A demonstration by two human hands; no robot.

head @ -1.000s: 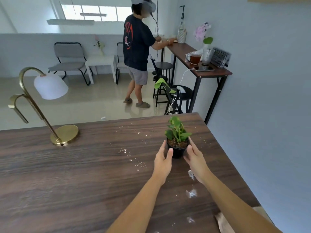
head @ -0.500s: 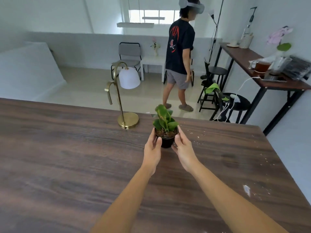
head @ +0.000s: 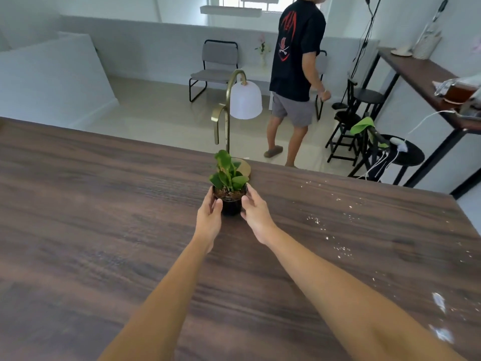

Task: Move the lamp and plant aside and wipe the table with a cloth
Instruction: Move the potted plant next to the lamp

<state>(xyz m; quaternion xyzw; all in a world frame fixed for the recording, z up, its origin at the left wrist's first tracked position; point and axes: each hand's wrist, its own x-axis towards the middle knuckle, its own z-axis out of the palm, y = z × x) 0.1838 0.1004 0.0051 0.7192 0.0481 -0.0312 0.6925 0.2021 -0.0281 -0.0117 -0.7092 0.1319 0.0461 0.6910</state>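
A small green plant in a black pot (head: 230,203) stands near the far edge of the dark wooden table (head: 104,230). My left hand (head: 209,214) and my right hand (head: 256,214) clasp the pot from either side. Directly behind the plant stands the brass lamp (head: 229,110) with a white shade; its round base is partly hidden by the leaves. White crumbs (head: 341,246) and smears lie scattered over the right part of the table. No cloth is in view.
Beyond the table a person (head: 294,82) in a dark T-shirt walks on the floor. Black stools (head: 346,131), a high side table (head: 429,82) with jars and cables, and a grey chair (head: 216,66) stand further back.
Both hands carried the plant leftwards across the table from the crumbed right side to a spot just in front of the lamp's base. The person in the background has walked on.
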